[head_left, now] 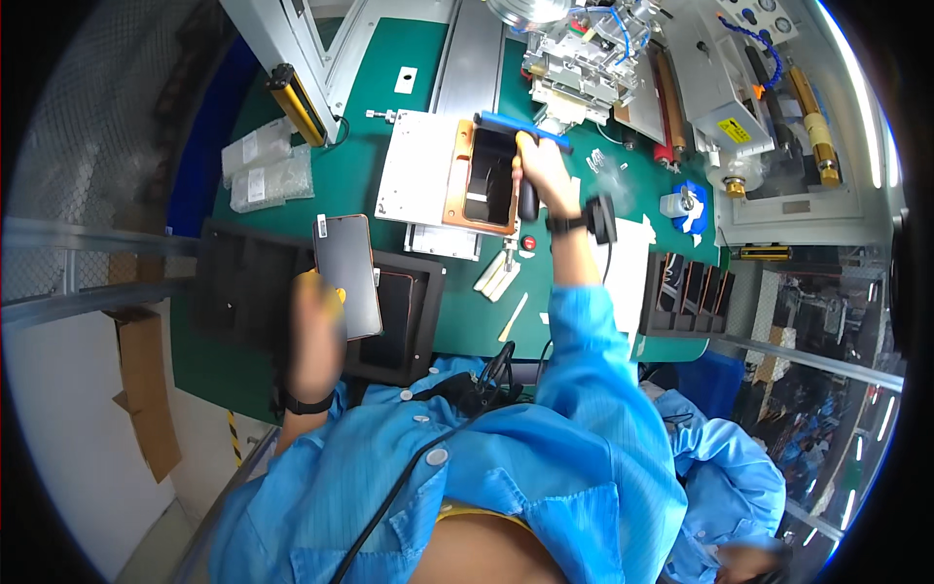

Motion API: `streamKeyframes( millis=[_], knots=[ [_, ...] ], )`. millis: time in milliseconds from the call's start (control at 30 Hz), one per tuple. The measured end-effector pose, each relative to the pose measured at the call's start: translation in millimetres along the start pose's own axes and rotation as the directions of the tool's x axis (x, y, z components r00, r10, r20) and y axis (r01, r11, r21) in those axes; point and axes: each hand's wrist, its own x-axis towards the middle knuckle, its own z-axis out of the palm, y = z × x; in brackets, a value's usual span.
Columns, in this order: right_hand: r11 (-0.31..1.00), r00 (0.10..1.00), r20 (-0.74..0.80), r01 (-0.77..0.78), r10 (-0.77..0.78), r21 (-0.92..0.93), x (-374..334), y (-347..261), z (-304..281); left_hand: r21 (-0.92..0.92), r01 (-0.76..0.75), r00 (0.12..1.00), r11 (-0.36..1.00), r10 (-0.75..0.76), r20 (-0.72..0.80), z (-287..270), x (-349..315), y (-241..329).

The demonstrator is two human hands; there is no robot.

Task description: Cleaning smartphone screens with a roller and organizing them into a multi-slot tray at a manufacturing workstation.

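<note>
Nearest, by the look of it, a handling step: left hand [316, 341] blurred, apparently pinching a phone [350, 273] at its left edge with yellow-covered fingertips — exact grip impossible to tell. Held aslant, partly over a black tray [425, 316] at the near edge of the green table [465, 331]. In looks, slim and round-cornered, with smooth dark-grey glass, a thin coppery rim and a small white tag at the top left corner. Just right of it, in the tray, a second phone [393, 321], dark and reddish at the rim. Farther off, right hand [548, 175] closed around the black handle [528, 202] of a blue roller [496, 123], angled across the far end of a copper-coloured frame [458, 180] on a white plate [413, 161]; contact or slight gap, cannot tell. Inside the frame, a dark, glossy panel [491, 175]. Probably a rolling or pressing step there, either just due or just done. Next, likely calls for clearing the roller from the frame before any swap, with only the phone's edges touched — glass apt to smudge. Beyond, a metal clamp mechanism [584, 73] with blue tubing.
</note>
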Motion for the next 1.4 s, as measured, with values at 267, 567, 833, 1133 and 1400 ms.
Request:
streamKeyframes(
  millis=[267,567,833,1133,1400],
  knots=[
    [0.913,0.967,-0.125,0.159,-0.220,-0.375,-78.0,35.3,20.7,-0.079,0.006,0.999,0.997,-0.010,-0.052,-1.8,-4.8,2.5],
    [0.935,0.866,-0.360,-0.287,0.347,0.209,-138.7,111.1,-63.5,-0.067,0.015,0.999,0.998,-0.017,-0.031,13.2,7.5,0.2],
    [0.845,0.772,-0.573,-0.478,0.276,-0.237,-121.2,180.3,-74.8,-0.179,0.107,0.993,0.978,-0.095,0.073,24.4,0.5,-12.0],
    [0.983,0.706,-0.706,-0.161,0.054,-0.085,-108.8,353.2,-135.5,-0.242,0.073,0.968,0.968,-0.010,0.251,55.9,-6.3,-1.5],
    [0.930,0.722,-0.687,-0.194,-0.079,-0.311,-142.4,281.5,-88.2,-0.079,-0.060,0.996,0.995,0.065,0.063,46.3,-13.6,-6.1]
  ],
)
